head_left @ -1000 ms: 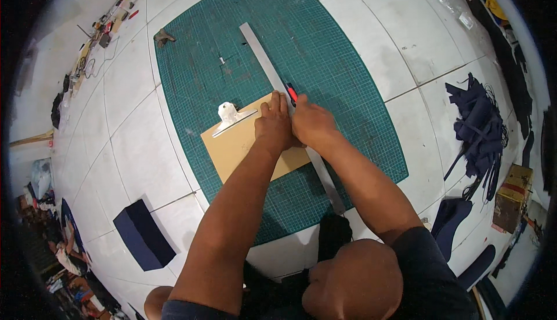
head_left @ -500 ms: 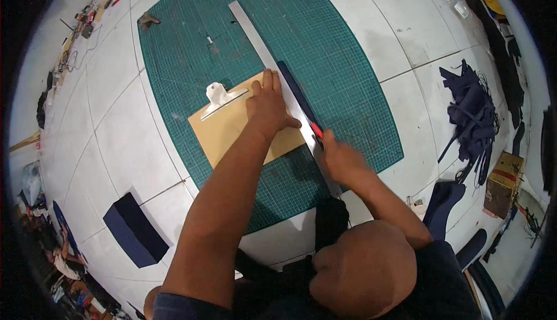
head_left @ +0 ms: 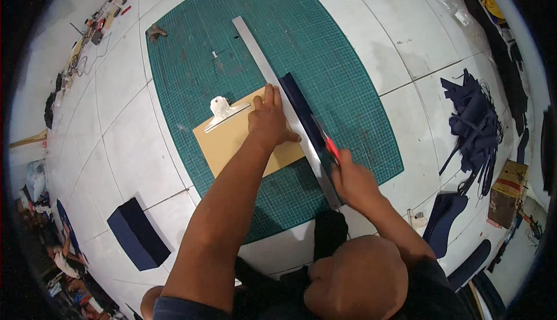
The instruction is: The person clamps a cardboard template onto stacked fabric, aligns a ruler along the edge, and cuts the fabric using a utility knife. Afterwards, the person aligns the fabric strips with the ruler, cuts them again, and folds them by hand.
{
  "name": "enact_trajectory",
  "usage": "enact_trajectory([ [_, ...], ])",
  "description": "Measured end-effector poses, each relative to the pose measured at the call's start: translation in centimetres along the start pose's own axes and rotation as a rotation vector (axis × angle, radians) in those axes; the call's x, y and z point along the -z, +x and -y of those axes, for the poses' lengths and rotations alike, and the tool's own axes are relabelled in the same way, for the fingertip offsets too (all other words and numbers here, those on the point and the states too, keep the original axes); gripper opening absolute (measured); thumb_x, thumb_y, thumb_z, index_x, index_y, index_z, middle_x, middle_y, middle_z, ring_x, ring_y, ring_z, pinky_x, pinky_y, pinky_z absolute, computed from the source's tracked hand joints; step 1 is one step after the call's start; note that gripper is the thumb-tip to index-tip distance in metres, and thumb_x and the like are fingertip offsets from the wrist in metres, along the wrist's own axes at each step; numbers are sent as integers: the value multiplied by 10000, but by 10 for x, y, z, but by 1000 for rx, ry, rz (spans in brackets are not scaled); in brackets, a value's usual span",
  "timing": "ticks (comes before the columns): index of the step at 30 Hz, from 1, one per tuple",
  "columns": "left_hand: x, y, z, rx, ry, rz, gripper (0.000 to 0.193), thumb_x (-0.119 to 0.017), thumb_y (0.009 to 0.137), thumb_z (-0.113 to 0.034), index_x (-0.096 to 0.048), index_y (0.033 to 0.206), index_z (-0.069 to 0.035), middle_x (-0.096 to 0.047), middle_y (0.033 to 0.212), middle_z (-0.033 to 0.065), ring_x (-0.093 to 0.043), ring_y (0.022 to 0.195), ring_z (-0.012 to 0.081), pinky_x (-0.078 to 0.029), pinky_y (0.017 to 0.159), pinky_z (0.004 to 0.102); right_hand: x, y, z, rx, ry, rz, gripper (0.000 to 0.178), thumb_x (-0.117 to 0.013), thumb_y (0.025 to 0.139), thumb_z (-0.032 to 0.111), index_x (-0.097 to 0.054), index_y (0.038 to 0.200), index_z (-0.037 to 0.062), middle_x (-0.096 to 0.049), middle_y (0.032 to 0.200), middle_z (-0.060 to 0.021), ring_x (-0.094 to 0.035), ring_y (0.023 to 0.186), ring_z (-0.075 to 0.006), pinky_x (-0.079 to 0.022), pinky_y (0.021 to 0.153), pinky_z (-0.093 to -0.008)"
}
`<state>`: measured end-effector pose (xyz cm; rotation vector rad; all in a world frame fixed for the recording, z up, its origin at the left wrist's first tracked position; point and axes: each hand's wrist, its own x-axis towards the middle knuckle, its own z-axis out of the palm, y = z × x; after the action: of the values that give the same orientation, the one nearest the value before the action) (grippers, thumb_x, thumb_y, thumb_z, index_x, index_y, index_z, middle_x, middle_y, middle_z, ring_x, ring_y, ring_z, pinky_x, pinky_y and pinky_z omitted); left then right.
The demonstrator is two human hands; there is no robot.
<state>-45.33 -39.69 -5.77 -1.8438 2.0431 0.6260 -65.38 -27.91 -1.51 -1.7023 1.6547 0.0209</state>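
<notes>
My left hand lies flat with fingers spread, pressing on a brown clipboard and against the long metal ruler. The clipboard has a silver clip at its upper left. Along the ruler's right edge lies a narrow navy fabric strip. My right hand is closed round a red-handled cutter knife, its blade at the lower part of the strip. Part of the handle is hidden in my fingers. All this rests on a green gridded cutting mat.
A pile of navy fabric scraps lies on the tiled floor at the right, above a cardboard box. A navy block stands at the lower left. Rolled navy material lies at the lower right. Tools line the left wall.
My right hand has moved down and to the right with the knife, a little away from the ruler. My left hand stays on the clipboard and ruler. The whole view has shifted slightly.
</notes>
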Motion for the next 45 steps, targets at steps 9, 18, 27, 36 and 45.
enact_trajectory([
  [9, 0, 6, -2, 27, 133, 68, 1352, -872, 585, -564, -114, 1551, 2, -150, 1619, 139, -381, 1370, 347, -543, 960, 394, -12, 129, 53, 122, -66, -70, 428, -558, 912, 156, -400, 1243, -65, -680, 959, -269, -690, 895, -425, -549, 779, -517],
  [18, -32, 22, 17, -50, 200, -21, 1312, -852, 616, -550, -116, 1552, 1, -156, 1617, 141, -388, 1365, 349, -544, 952, 397, -9, 150, 74, 67, -79, -4, 353, -500, 936, 161, -443, 1207, -56, -663, 1079, -289, -662, 1023, -434, -530, 865, -525],
  [27, 1, 3, -1, 20, 125, 16, 1426, -867, 510, -649, -143, 1545, 14, -172, 1606, 155, -380, 1363, 363, -536, 958, 398, -6, 51, 19, -74, -45, 220, 351, -522, 927, 205, -426, 1193, -3, -647, 1021, -331, -644, 972, -484, -502, 839, -553],
  [36, -1, 3, 4, 21, 35, 33, 1448, -905, 477, -613, -136, 1541, -1, -172, 1603, 157, -368, 1362, 424, -513, 1017, 478, -9, -60, -40, -150, -95, 352, 271, -483, 964, 192, -412, 1145, 4, -661, 905, -297, -671, 896, -458, -512, 776, -540],
  [45, -4, 3, -4, -42, -17, -66, 1441, -916, 459, -590, -163, 1533, 10, -201, 1596, 168, -399, 1331, 424, -515, 1000, 480, -54, 100, -29, 287, 242, -652, 441, -748, 842, 229, -462, 1082, -5, -586, 930, -228, -603, 799, -433, -485, 702, -506],
])
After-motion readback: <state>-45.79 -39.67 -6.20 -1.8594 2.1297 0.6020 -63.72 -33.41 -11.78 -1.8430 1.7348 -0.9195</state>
